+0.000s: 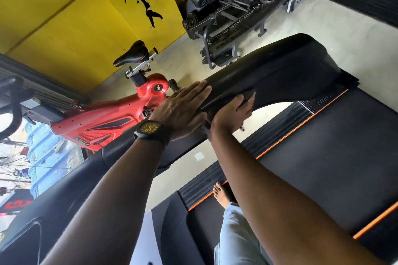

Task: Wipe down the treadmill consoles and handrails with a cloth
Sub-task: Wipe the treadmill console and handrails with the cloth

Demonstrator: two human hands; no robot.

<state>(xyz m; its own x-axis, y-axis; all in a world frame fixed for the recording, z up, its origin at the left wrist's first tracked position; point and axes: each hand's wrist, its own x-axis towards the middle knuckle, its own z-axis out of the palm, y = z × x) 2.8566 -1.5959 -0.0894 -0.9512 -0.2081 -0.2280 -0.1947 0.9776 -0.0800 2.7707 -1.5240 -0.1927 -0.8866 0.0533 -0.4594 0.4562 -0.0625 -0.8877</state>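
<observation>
We see the left hand (183, 109) lying flat on the black handrail (280, 71), fingers straight and together, palm pressed to its upper face near the rail's near end; a dark watch (150, 129) with a yellow dial sits on that wrist. Just beside it the right hand (231, 114) curls around the rail's lower edge, fingers bent over a dark wad that looks to us like the cloth (247, 95); it is black against black, so we cannot make out its outline. The two hands are close together but not touching. Below the rail runs the treadmill belt (333, 153), edged with orange stripes; a bare foot (220, 192) stands on the ribbed side rail at its left edge. Beyond the hands, a red bike (107, 118) stands on the floor before a yellow wall (64, 17).
</observation>
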